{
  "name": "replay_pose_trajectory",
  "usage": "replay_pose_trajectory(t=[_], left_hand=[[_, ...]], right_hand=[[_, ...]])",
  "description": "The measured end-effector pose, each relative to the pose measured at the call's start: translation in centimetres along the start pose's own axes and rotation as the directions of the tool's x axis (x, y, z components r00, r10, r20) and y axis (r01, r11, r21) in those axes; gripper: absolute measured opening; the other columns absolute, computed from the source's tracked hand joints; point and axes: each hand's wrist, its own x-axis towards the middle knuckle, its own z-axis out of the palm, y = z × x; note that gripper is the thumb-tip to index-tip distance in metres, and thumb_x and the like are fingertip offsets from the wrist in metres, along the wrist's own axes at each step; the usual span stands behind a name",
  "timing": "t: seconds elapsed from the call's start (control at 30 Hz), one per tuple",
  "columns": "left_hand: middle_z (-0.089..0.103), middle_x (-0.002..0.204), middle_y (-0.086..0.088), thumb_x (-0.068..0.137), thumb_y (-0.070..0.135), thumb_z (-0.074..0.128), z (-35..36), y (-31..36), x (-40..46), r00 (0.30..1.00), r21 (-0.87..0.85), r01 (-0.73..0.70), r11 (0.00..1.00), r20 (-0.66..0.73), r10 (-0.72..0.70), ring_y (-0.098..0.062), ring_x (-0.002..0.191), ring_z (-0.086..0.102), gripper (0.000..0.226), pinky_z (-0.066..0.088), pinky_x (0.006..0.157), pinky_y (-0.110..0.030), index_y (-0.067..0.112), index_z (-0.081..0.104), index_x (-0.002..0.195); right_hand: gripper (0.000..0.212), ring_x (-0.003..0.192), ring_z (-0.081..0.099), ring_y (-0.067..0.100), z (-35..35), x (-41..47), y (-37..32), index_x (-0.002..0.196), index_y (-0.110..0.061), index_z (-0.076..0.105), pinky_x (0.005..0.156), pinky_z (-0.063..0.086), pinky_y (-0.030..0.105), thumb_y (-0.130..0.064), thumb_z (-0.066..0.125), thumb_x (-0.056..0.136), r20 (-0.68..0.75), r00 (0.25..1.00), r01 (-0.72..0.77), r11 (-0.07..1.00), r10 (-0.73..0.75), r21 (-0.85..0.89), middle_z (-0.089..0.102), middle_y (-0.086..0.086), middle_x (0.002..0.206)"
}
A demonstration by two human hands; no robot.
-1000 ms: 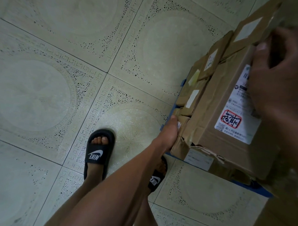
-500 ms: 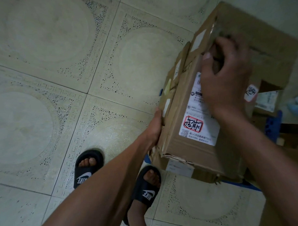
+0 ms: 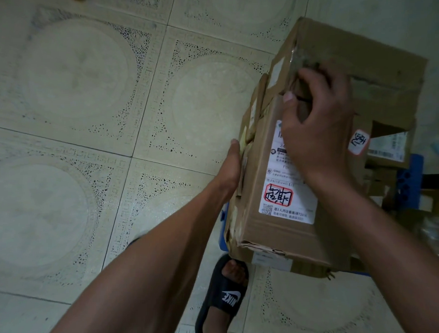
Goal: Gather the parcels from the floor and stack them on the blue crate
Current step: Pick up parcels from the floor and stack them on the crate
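The left forearm reaches up and forward from the lower edge of the view, bare to the wrist. The left hand lies edge-on with straight fingers pressed flat against the side of the stacked brown cardboard parcels. The right forearm comes in from the right edge. The right hand rests on top, back upward, fingers curled over a parcel's edge, thumb extended leftward.

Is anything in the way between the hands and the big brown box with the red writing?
No. The right hand already rests on top of the big box, fingers curled over its far edge. The left hand lies against the side of the stack, where thinner parcels stand.
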Motion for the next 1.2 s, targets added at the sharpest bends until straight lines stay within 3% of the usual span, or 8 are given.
replay_pose_trajectory(t=[0.1,0.23,0.33,0.47,0.53,0.7,0.93,1.2], left_hand=[[0.071,0.101,-0.016,0.1,0.055,0.009,1.1,0.6,0.1,1.0,-0.05,0.011,0.999,0.016,-0.01,-0.025,0.091,0.069,0.075,0.053,0.092,-0.038,0.004,0.058,0.126],[0.053,0.135,-0.024,0.097,0.061,0.023,-0.2,-0.3,2.1,0.998,-0.1,-0.026,0.995,-0.055,0.02,-0.036,0.126,0.051,0.075,0.035,0.112,-0.049,0.003,0.047,0.138],[0.032,0.152,-0.022,0.066,0.092,0.03,-2.0,-1.7,4.2,0.997,0.032,0.005,0.999,-0.076,-0.002,-0.041,0.14,0.031,0.109,0.023,0.113,-0.062,0.017,0.037,0.145],[0.03,0.156,-0.01,0.047,0.1,0.034,-3.6,-1.6,5.7,0.991,0.086,0.016,0.996,-0.132,-0.004,-0.032,0.143,0.029,0.119,0.021,0.113,-0.06,0.031,0.036,0.144],[0.032,0.155,-0.006,0.053,0.095,0.035,-3.4,0.7,4.3,0.986,0.087,0.004,0.996,-0.169,0.01,-0.027,0.142,0.031,0.11,0.019,0.114,-0.058,0.035,0.037,0.144],[0.019,0.16,-0.006,0.095,0.063,0.017,-0.6,5.9,-1.1,0.969,0.19,-0.066,0.979,-0.22,0.108,-0.023,0.146,0.021,0.066,0.01,0.119,-0.05,0.03,0.022,0.152],[0.013,0.161,-0.004,0.099,0.057,0.013,-0.5,11.2,-4.4,0.963,0.24,-0.067,0.969,-0.24,0.126,-0.02,0.148,0.015,0.063,0.007,0.12,-0.047,0.026,0.017,0.153],[0.008,0.162,-0.004,0.101,0.053,0.01,-0.3,18.1,-4.7,0.989,0.286,-0.095,0.954,-0.079,0.122,-0.021,0.149,0.01,0.062,0.006,0.121,-0.044,0.021,0.012,0.154]], right_hand=[[0.037,0.124,0.049,0.025,0.0,0.0,-0.1,0.122,-0.006,0.062,0.103,0.035,0.021,-0.023,0.054,0.089,-0.02,1.0,-0.018,0.999,0.019,0.038,0.052,0.017,0.132],[0.035,0.121,0.055,0.029,-1.6,-0.1,-0.8,0.115,-0.002,0.066,0.102,0.044,0.034,-0.024,0.055,0.09,-0.143,0.989,0.004,0.983,0.022,0.184,0.059,0.018,0.126],[0.037,0.125,0.052,0.025,-3.9,-0.9,-0.5,0.12,-0.005,0.064,0.102,0.044,0.038,-0.029,0.051,0.094,-0.173,0.982,-0.026,0.966,0.072,0.255,0.058,0.014,0.128],[0.039,0.133,0.046,0.025,-5.2,-3.4,1.1,0.125,-0.006,0.061,0.105,0.043,0.04,-0.03,0.051,0.095,-0.107,0.987,-0.095,0.967,0.123,0.234,0.054,0.013,0.136],[0.041,0.139,0.04,0.024,-5.3,-4.2,1.5,0.128,-0.008,0.059,0.103,0.045,0.046,-0.031,0.051,0.096,-0.039,0.986,-0.15,0.958,0.164,0.246,0.049,0.011,0.141],[0.045,0.142,0.034,0.021,-6.2,-4.8,1.9,0.134,-0.011,0.055,0.106,0.043,0.047,-0.036,0.047,0.097,0.016,0.978,-0.206,0.954,0.207,0.216,0.044,0.008,0.147],[0.054,0.144,0.029,0.021,-8.1,-3.6,0.9,0.136,-0.011,0.054,0.111,0.039,0.043,-0.044,0.039,0.096,0.134,0.966,-0.237,0.965,0.221,0.116,0.04,0.009,0.151],[0.053,0.146,0.024,0.024,-8.1,0.4,-2.8,0.139,-0.011,0.051,0.115,0.018,0.031,-0.04,0.042,0.095,0.158,0.927,-0.34,0.94,0.34,-0.03,0.037,0.012,0.153]])
